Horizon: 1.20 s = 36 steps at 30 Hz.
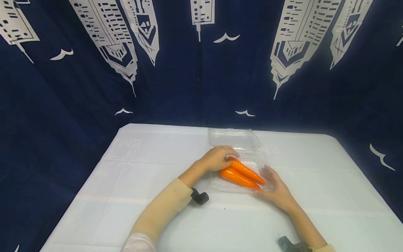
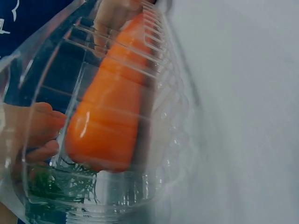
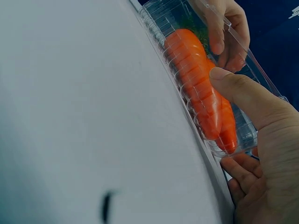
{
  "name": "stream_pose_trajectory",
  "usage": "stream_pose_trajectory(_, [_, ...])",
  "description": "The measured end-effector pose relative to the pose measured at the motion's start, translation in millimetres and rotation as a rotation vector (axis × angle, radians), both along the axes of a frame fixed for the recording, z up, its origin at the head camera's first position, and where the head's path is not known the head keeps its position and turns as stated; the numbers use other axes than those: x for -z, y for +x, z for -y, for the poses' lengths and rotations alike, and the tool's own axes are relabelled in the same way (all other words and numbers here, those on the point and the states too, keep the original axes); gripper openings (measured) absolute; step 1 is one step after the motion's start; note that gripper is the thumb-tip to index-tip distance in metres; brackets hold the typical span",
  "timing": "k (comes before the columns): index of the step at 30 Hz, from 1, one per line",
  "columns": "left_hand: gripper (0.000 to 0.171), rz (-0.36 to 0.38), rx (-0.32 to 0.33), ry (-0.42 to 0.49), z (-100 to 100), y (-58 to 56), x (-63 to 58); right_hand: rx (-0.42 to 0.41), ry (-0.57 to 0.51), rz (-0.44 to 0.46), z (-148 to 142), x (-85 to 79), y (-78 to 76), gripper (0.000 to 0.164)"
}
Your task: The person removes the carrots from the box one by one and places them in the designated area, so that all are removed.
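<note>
Two orange carrots (image 1: 240,178) lie side by side, slanted, in a clear plastic clamshell container (image 1: 220,187) whose lid (image 1: 233,138) is folded back on the far side. My left hand (image 1: 217,158) reaches over the container's left end and grips the far carrot by its thick end. Green tops (image 3: 198,30) show there through the plastic. My right hand (image 1: 277,189) holds the container's right end by the carrot tips, thumb (image 3: 243,91) at the near side and fingers (image 3: 243,172) round the end. Through the clear wall, the left fingers (image 2: 44,121) appear beside the near carrot (image 2: 105,121).
A white cloth covers the table (image 1: 151,175). Dark wrist-camera mounts sit at the left wrist (image 1: 199,196) and the right wrist (image 1: 292,245). Behind the table hangs a navy curtain (image 1: 189,87) with white building prints.
</note>
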State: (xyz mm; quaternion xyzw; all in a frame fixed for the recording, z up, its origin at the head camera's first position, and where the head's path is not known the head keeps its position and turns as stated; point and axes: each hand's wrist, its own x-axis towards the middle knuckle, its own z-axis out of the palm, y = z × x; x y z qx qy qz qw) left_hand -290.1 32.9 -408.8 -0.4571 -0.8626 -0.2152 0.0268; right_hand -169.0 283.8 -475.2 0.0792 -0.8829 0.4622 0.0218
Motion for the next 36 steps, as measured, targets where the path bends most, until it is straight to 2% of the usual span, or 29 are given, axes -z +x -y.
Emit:
stream_pose_trajectory(8, [0.031,0.018,-0.004,-0.037,0.0,-4.2,7.4,-0.001,0.001,0.004,0.4,0.4,-1.5,0.098])
stream_pose_trajectory(18, [0.038,0.066,-0.022,-0.137,-2.9,-6.7,8.0,0.002,0.006,0.002,0.8,-1.4,-1.6,0.098])
stream_pose_trajectory(22, [0.043,0.046,-0.029,-0.178,-5.1,-6.6,11.6,0.010,0.015,0.009,1.1,-2.3,-0.9,0.098])
stream_pose_trajectory(30, [0.051,-0.053,-0.028,-0.279,-6.3,-3.7,15.7,0.009,-0.004,0.004,1.2,-1.2,0.5,0.099])
stream_pose_trajectory(36, [0.049,-0.069,-0.030,-0.259,-5.5,-2.8,17.0,0.004,-0.020,-0.006,0.8,-1.1,0.7,0.098])
